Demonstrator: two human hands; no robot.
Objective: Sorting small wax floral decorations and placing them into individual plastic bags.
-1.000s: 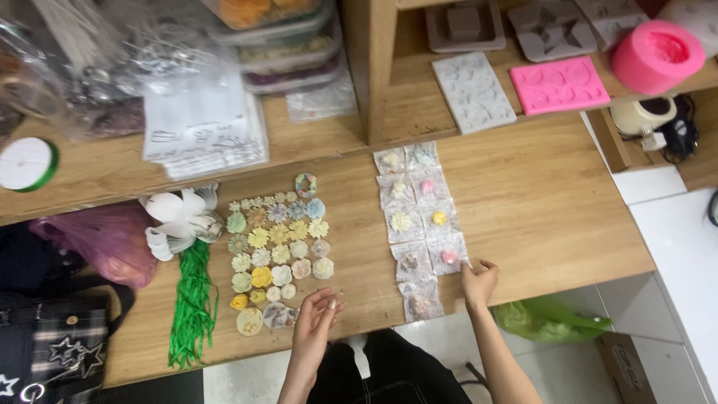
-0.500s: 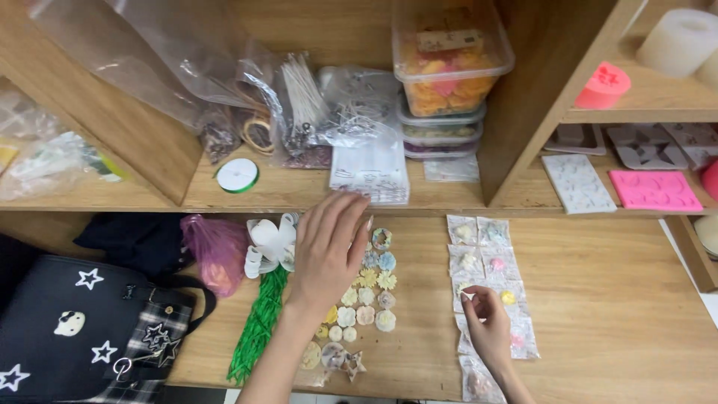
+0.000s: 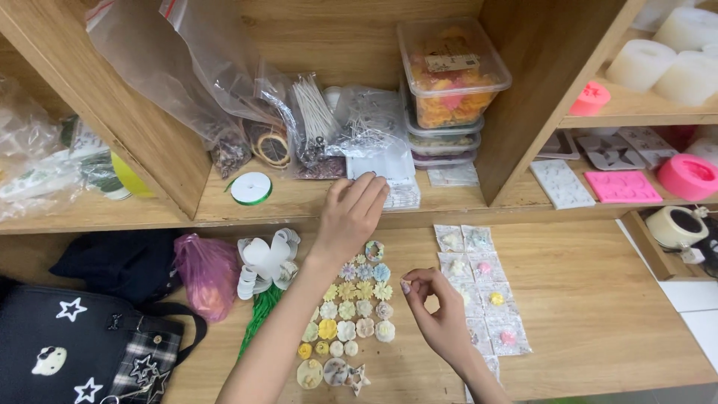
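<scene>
My left hand [image 3: 351,217] reaches up over the table's back edge, fingers spread and holding nothing, its tips at a stack of small clear bags [image 3: 393,176] on the lower shelf. My right hand [image 3: 441,314] hovers low over the table with its fingers curled and pinched together; I cannot make out anything between them. It sits between a grid of small pastel flower-shaped pieces [image 3: 351,307] and two columns of little clear packets [image 3: 482,288], each packet with one small piece inside.
A green ribbon roll [image 3: 251,188], wire bundles in bags [image 3: 314,112] and stacked clear food boxes [image 3: 449,75] fill the shelf. Pink moulds [image 3: 621,185] lie to the right. A black star-print bag [image 3: 75,344], pink plastic bag [image 3: 206,273], white petals [image 3: 265,258] and green stems [image 3: 260,314] lie at left.
The view tilted up to the shelf. My left hand rose from the flower pieces to the bags on the shelf. My right hand left the packets and moved left, fingers pinched.
</scene>
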